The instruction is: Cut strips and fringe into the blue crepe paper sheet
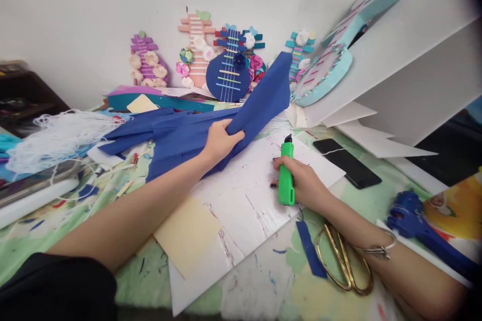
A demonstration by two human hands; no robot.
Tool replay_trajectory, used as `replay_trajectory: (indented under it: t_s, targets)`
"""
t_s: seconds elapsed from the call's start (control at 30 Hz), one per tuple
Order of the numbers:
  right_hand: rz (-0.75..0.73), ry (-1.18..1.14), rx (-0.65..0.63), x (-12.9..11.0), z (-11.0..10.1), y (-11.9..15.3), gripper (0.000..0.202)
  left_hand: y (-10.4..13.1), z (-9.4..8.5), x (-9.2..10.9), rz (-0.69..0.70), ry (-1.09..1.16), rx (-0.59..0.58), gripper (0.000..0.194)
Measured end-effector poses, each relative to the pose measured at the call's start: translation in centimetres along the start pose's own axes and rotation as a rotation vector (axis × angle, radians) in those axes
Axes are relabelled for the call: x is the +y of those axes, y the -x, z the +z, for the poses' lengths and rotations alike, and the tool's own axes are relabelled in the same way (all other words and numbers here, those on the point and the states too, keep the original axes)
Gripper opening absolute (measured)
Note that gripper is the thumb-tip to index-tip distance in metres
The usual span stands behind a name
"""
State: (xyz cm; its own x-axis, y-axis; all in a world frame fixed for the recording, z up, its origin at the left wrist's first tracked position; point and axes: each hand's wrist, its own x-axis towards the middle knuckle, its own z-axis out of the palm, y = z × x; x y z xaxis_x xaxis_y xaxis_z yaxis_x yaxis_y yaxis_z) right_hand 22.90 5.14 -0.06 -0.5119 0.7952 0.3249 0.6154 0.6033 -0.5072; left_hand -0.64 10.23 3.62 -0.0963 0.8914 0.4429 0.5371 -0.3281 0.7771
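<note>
Blue paper [181, 133], long axis running left-right, is pinched at its right end by left hand [220, 141]; right hand [301, 183] just beside it grips green cutter [286, 175] upright.

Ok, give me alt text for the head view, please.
The left hand grips a blue paper sheet while the right hand holds a green utility knife on a white cutting board. Gold scissors and a black phone lie nearby.

The bench [158, 266] has a green cover with paint marks. A white board [244, 210] lies in the middle. Gold scissors [344, 261] lie near the front edge. A black phone [346, 162] lies further back.
</note>
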Motion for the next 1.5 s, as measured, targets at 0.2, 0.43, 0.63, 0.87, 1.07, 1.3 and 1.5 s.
replay_trajectory:
  t_s: [0.2, 0.43, 0.63, 0.87, 1.07, 1.3, 1.5]
  targets:
    - [-0.004, 0.008, 0.012, -0.1, -0.1, 0.0, 0.026, -0.6, -0.2, 0.5, 0.027, -0.101, -0.102, 0.027]
    - [0.095, -0.08, 0.237, 0.2, -0.6, 0.3, 0.017, -0.4, -1.5, 0.9, 0.032, -0.255, -0.492, 0.067]
    - [0.385, 0.33, 0.225, 1.5, -3.1, 0.5, 0.029, 1.0, -3.5, 1.4, 0.067, -0.23, -0.627, 0.082]
    - [0.504, 0.401, -0.022, 2.6, -5.7, 0.7, 0.033, 3.6, -3.5, 0.9, 0.118, -0.208, -0.562, 0.072]
    - [0.609, 0.472, -0.082, 2.7, -8.1, 1.5, 0.032, 7.5, -2.6, -0.1, 0.252, -0.23, -0.669, 0.087]
    - [0.615, 0.465, -0.18, 3.4, -10.1, 2.5, 0.043, 8.4, -4.5, -0.1, 0.408, -0.31, -0.764, 0.067]
    - [0.567, 0.58, -0.15, 0.8, -10.1, 5.0, 0.028, 9.1, -6.1, -0.9, 0.422, -0.333, -0.694, 0.062]
